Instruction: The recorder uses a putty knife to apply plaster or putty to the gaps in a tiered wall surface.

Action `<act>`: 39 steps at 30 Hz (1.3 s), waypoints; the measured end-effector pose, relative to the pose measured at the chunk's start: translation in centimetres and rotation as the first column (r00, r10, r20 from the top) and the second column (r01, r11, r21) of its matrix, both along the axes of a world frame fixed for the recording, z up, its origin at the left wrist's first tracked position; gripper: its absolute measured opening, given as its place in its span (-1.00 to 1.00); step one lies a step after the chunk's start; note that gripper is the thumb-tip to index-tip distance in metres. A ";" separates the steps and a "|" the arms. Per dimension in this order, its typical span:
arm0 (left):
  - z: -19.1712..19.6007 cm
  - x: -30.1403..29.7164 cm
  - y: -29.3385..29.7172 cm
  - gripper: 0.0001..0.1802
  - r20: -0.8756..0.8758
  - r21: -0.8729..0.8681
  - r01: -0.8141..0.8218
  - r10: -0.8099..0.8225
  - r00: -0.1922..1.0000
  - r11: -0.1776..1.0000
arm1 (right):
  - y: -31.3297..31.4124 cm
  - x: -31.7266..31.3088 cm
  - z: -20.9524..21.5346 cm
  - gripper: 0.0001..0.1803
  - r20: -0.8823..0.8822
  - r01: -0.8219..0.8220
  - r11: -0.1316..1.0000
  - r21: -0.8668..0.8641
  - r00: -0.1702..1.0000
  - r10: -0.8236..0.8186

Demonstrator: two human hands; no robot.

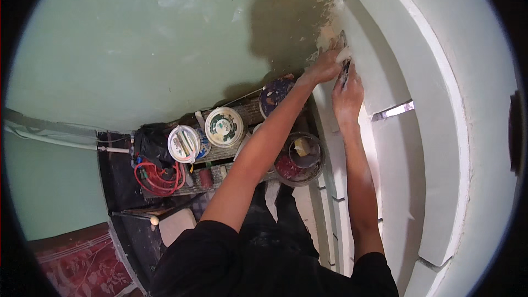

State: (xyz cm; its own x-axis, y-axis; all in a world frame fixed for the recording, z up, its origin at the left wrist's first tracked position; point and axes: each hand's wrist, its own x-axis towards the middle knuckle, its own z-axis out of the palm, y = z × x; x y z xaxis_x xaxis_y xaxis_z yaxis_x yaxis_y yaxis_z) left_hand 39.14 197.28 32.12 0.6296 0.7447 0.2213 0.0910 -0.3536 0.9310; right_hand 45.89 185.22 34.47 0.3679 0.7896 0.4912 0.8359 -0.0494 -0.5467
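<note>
Both of my hands are raised together at the corner where the green wall point(192, 38) meets the white panelled surface point(379, 49). My right hand point(348, 99) is closed around a dark, putty-smeared putty knife point(345, 72) that points up. Just left of it, my left hand point(325, 67) has its fingers bent beside a lump of whitish putty point(344, 55). A thin dark edge shows above these fingers; whether they grip it I cannot make out. Pale patches of putty point(329, 32) mark the wall along the corner.
A plank platform point(250, 113) below carries a white tub point(224, 126), a white lidded bucket point(183, 144), a dark round lid point(275, 96) and a bucket with a sponge point(300, 173). Red hose point(159, 181) lies coiled at its left end. White ledges point(440, 104) curve along the right.
</note>
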 end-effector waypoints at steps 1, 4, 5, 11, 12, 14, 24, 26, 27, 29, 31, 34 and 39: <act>0.2 -0.2 0.0 -0.35 0.065 -0.087 0.053 -0.047 0.997 0.995 | 0.0 -0.1 0.2 -0.50 -0.012 -0.012 1.000 0.006 1.000 0.012; 0.9 0.3 -2.1 -0.28 0.077 -0.129 0.038 -0.028 0.997 0.991 | -1.1 0.6 0.0 -0.50 0.000 0.002 1.000 0.014 1.000 -0.002; 1.3 0.7 -3.0 -0.24 0.020 -0.080 -0.039 0.040 0.999 0.996 | -1.9 0.9 -0.3 -0.50 0.019 0.021 1.000 0.022 1.000 -0.021; -0.3 -0.1 -3.1 -0.13 -0.036 0.075 0.043 -0.041 0.999 0.996 | -3.4 -1.0 0.0 -0.42 -0.019 0.057 0.998 -0.015 0.998 -0.057; -0.5 0.0 -2.8 -0.13 -0.037 0.077 0.042 -0.039 0.999 0.996 | -3.2 -1.1 0.0 -0.42 -0.019 0.055 0.998 -0.013 0.998 -0.055; -0.9 0.1 -2.0 -0.17 -0.069 0.139 0.008 0.002 0.998 0.990 | -2.9 -1.4 0.2 -0.41 -0.032 0.058 0.997 -0.046 0.998 -0.059; 0.0 -0.5 2.0 -0.29 0.012 -0.081 0.147 -0.146 0.989 0.986 | 1.4 -0.9 -0.2 -0.45 -0.018 0.052 0.998 -0.019 0.998 -0.052; -0.3 -0.4 2.1 -0.28 0.042 -0.106 0.132 -0.128 0.991 0.986 | 1.5 -0.6 -0.7 -0.47 -0.011 0.004 0.997 0.071 1.000 -0.003; -0.5 -0.3 1.7 -0.28 0.043 -0.109 0.132 -0.128 0.991 0.985 | 1.3 -0.5 -0.9 -0.47 -0.010 0.005 0.998 0.068 1.000 -0.004; -0.9 0.1 0.2 -0.26 -0.020 0.182 -0.098 0.104 0.994 0.978 | 0.4 -0.2 -1.4 -0.48 0.019 0.007 0.998 0.066 1.000 -0.008; -1.4 -0.1 -0.8 -0.23 -0.064 0.205 -0.059 0.074 0.995 0.977 | -0.8 -0.2 -1.6 -0.46 0.022 0.017 0.999 0.043 1.000 -0.018; -1.1 0.2 -2.0 -0.19 -0.018 0.154 -0.006 0.009 1.000 0.988 | -2.0 -0.2 -1.5 -0.44 0.042 0.035 0.999 0.029 0.998 -0.036; -1.0 -0.1 -0.6 -0.29 -0.086 0.140 -0.026 0.038 0.996 0.990 | -1.0 -1.5 -0.6 -0.42 0.004 0.062 0.998 -0.027 0.998 -0.062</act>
State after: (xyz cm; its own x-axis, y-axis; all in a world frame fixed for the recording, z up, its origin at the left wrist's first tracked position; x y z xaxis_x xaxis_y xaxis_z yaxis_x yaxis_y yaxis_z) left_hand 39.05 196.66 31.07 0.6277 0.7306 0.2687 0.1836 -0.4744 0.8610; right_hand 44.41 184.24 33.91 0.4152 0.7781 0.4712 0.8325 -0.1162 -0.5417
